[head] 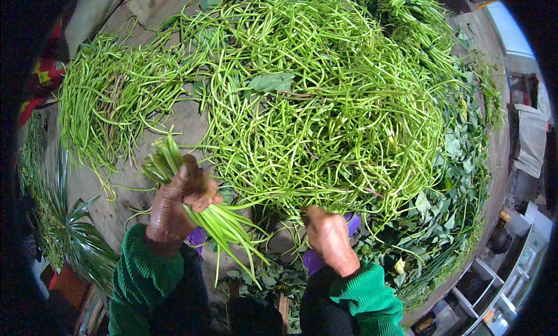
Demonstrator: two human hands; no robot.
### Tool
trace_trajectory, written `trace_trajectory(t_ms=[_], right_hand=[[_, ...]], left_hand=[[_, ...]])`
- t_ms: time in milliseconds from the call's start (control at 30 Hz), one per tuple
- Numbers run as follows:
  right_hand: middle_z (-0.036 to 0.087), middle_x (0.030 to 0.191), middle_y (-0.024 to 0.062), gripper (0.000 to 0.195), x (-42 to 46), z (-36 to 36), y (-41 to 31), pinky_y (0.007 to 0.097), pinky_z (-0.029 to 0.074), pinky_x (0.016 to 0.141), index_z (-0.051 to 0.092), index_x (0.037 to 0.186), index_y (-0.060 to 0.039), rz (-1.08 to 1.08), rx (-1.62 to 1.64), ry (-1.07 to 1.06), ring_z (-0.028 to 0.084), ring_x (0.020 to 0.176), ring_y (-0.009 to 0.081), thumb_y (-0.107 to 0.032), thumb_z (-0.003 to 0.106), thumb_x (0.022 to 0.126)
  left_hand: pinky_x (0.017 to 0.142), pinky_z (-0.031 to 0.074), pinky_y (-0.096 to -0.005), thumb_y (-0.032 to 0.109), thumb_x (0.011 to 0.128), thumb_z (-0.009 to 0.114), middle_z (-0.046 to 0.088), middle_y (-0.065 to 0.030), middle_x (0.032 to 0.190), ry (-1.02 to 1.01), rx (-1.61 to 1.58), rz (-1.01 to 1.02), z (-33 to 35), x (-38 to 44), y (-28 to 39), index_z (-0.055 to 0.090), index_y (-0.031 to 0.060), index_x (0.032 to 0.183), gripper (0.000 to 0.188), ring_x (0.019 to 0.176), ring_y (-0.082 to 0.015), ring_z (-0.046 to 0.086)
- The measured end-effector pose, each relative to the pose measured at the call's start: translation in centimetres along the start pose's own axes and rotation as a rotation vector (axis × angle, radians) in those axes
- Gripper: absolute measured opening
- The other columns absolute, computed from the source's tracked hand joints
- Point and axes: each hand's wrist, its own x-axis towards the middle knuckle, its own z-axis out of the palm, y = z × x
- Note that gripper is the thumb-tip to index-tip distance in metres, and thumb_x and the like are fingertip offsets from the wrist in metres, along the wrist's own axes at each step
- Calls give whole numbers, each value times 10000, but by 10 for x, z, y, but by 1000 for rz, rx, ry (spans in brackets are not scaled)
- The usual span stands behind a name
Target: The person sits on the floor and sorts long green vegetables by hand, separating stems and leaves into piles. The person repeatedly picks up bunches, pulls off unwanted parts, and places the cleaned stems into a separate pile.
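Observation:
My left hand (pixel 183 201) is wrapped around a bundle of green leaf stalks (pixel 226 227). Their thick ends stick out above my fist, and the thin ends fan down to the right. At the near edge of a large heap of loose green stalks (pixel 322 118), my right hand (pixel 327 235) is curled and blurred. Its fingertips are hidden against the stalks, so whether it pinches any does not show. A single green leaf (pixel 272 82) lies on top of the heap.
A smaller pile of stalks (pixel 117 92) lies at left. Tied bundles (pixel 429 46) rest at the far right, above scattered dark leaves (pixel 455 196). Split palm fronds (pixel 72 222) spread at lower left. Purple footwear (pixel 311 262) shows below my hands. Shelving (pixel 484 283) stands at lower right.

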Motion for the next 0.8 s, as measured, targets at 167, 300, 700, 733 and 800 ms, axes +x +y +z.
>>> trace_trajectory(t_ms=[167,300,700,733,800], right_hand=[[590,698,196,208,12,16,31,344,461,530,572,926,12,227,260,186,597,592,306,39,529,725],[623,723,86,89,6,-19,7,230,435,492,580,851,42,282,595,287,554,554,91,-4,545,783],[596,693,173,107,-15,-53,-33,268,469,504,530,778,67,56,1076,52,553,527,160,-30,562,809],[595,698,176,115,-14,-51,-34,268,469,505,520,789,63,91,1125,45,550,525,156,-42,558,818],[594,719,190,107,-9,-48,-40,284,478,526,500,816,57,24,1202,20,551,528,159,-44,528,837]], left_hand=[[641,370,-295,377,869,464,335,30,525,-115,-75,-50,12,3,-3,372,126,648,347,508,-103,386],[620,363,-282,377,873,454,345,36,511,-65,-17,-46,10,6,-7,379,123,628,360,507,-102,392],[512,343,-254,136,856,522,392,6,591,-165,-192,-255,19,6,-29,490,47,892,101,508,-93,376],[508,337,-255,135,856,523,400,0,590,-208,-199,-261,19,7,-31,493,32,876,109,511,-97,375],[522,345,-264,192,853,535,393,2,578,-244,-168,-251,21,8,-32,488,33,851,165,513,-107,379]])
